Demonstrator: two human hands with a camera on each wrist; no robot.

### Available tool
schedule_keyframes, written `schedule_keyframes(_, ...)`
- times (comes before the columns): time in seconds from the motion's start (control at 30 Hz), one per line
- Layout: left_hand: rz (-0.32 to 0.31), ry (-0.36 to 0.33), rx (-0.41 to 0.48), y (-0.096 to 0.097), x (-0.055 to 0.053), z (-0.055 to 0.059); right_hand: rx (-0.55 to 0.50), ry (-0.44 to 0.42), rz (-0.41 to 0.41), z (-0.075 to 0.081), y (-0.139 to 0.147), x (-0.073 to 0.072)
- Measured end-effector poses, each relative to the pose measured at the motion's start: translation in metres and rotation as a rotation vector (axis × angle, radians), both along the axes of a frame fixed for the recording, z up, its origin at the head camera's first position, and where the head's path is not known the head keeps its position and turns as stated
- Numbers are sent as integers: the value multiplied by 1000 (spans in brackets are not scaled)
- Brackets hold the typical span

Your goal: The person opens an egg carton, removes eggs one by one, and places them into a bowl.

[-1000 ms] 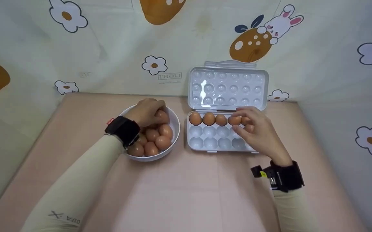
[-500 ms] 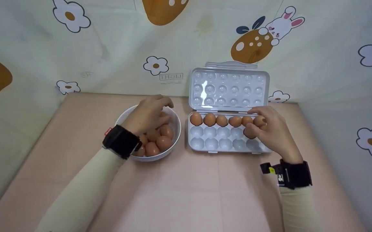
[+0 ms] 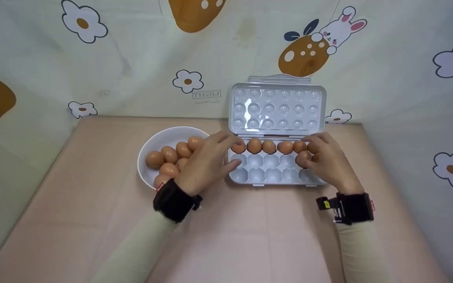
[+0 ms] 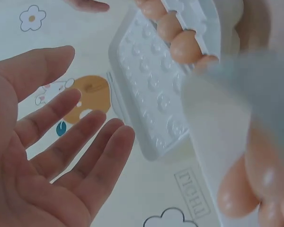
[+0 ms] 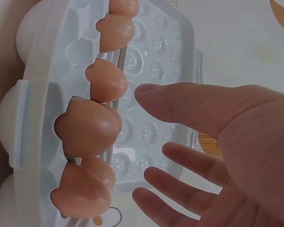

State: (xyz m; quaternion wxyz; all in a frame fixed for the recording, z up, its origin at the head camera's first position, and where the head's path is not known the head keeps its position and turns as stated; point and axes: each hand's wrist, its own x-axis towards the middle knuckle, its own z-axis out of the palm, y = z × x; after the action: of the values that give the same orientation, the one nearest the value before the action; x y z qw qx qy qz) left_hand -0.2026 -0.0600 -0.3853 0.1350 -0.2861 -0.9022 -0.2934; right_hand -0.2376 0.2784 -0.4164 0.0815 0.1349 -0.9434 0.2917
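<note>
My left hand point(image 3: 210, 165) is over the right side of the white bowl point(image 3: 143, 173), its fingers spread and reaching across the left edge of the egg carton point(image 3: 242, 182). The left wrist view shows nothing in its palm or between its fingers point(image 4: 68, 156). Brown eggs point(image 3: 169, 170) lie in the bowl, some hidden behind this hand. My right hand point(image 3: 334, 165) is at the carton's right end, beside an egg point(image 3: 303, 159) in the middle row. In the right wrist view its thumb and fingers point(image 5: 180, 191) are apart, with eggs point(image 5: 90, 127) seated in the cups beyond them.
Eggs point(image 3: 254, 146) line the carton's back row. The carton's lid point(image 3: 277, 108) stands raised behind it, near the patterned cloth point(image 3: 132, 78). Both containers rest on a pink table covering point(image 3: 226, 236).
My left hand has moved right from inside the bowl to the carton's left edge. My right hand has gone slightly right, and an egg from it now sits in the middle row.
</note>
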Motion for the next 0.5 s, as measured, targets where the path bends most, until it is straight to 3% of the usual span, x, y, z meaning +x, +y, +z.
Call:
schedule_keyframes(0.23,26,-21,-15,20,3,-18,16,-51,14,-6,3,-5)
schedule_keyframes(0.5,-9,18,-17,30,5,-32,46,-89,19,-12,4,-6)
